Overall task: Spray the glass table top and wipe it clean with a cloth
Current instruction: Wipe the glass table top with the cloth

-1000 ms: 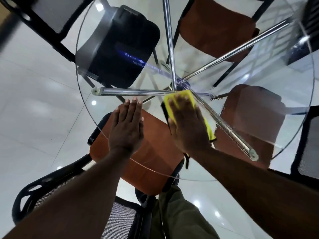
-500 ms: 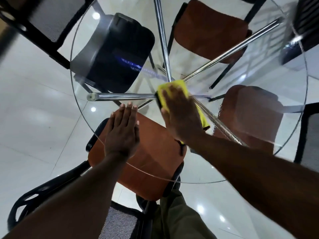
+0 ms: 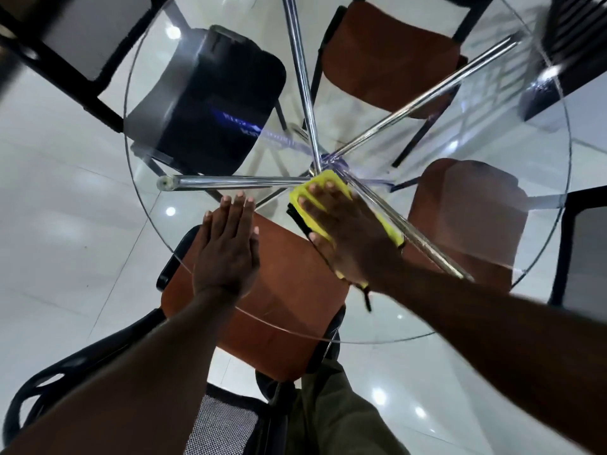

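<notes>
Wiping step, no spray bottle in view. Right hand (image 3: 351, 238) flat on yellow cloth (image 3: 320, 188), fingers spread and extended, pressing it down rather than gripping; cloth sits near the centre of the round glass table top (image 3: 476, 133), just at 6 o'clock of the chrome leg hub (image 3: 323, 160). Left hand (image 3: 226, 251) open, palm flat on the glass at about 8 o'clock, fingers together, holding nothing, beside the cloth but apart from it. Brown-seat chair (image 3: 262, 310) visible through the glass under both hands.

Risks, as judgement: bare left palm will likely leave prints on the glass, needs re-wiping. Far half at 12–3 o'clock looks unreached; leaning weight on the near rim to get there could stress or tip the top. Flat-pressed cloth may slip from under the palm.
</notes>
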The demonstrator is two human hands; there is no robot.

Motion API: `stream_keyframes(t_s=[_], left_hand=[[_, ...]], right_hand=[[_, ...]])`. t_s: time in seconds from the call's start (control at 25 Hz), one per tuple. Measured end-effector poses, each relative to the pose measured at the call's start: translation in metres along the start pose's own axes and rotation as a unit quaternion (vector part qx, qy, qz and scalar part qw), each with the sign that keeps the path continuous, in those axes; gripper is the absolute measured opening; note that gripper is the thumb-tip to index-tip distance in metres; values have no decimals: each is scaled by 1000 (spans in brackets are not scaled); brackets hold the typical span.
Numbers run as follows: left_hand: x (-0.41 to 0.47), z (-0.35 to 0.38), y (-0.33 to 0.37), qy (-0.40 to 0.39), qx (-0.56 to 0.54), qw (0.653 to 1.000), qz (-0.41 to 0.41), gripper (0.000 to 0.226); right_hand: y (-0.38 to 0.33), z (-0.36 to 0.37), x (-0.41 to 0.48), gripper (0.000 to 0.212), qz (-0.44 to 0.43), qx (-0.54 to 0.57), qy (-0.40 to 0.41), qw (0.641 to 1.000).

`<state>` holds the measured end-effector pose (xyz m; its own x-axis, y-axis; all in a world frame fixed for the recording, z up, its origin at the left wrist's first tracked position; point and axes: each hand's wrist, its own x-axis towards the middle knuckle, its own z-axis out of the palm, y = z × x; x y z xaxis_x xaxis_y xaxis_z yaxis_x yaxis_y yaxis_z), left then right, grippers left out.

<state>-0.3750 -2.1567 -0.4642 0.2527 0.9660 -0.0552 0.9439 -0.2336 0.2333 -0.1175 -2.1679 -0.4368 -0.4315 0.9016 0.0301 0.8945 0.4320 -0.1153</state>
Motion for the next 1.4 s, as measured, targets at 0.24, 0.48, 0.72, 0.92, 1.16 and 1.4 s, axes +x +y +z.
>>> stream_keyframes(t_s=[0.24, 0.48, 0.72, 0.92, 1.16, 1.4], left_hand=[[-1, 5, -1, 8, -18, 1000, 4, 57], [-2, -2, 0, 9, -18, 1000, 10, 58], [-3, 1, -1, 6, -8, 1000, 14, 59], [-2, -3, 0, 9, -12, 1000, 14, 62], [-3, 7, -8, 1, 17, 999, 37, 75], [-7, -6, 22, 15, 8, 996, 91, 84]], right_hand=[[64, -1, 26, 61, 472, 8, 103, 876], [-14, 7, -33, 63, 32, 2, -3, 999], [68, 4, -41, 61, 481, 13, 120, 868], [-4, 8, -84, 63, 184, 12, 24, 982], [50, 2, -111, 55, 364, -6, 112, 925], [-54, 11, -152, 65, 88, 6, -4, 996]])
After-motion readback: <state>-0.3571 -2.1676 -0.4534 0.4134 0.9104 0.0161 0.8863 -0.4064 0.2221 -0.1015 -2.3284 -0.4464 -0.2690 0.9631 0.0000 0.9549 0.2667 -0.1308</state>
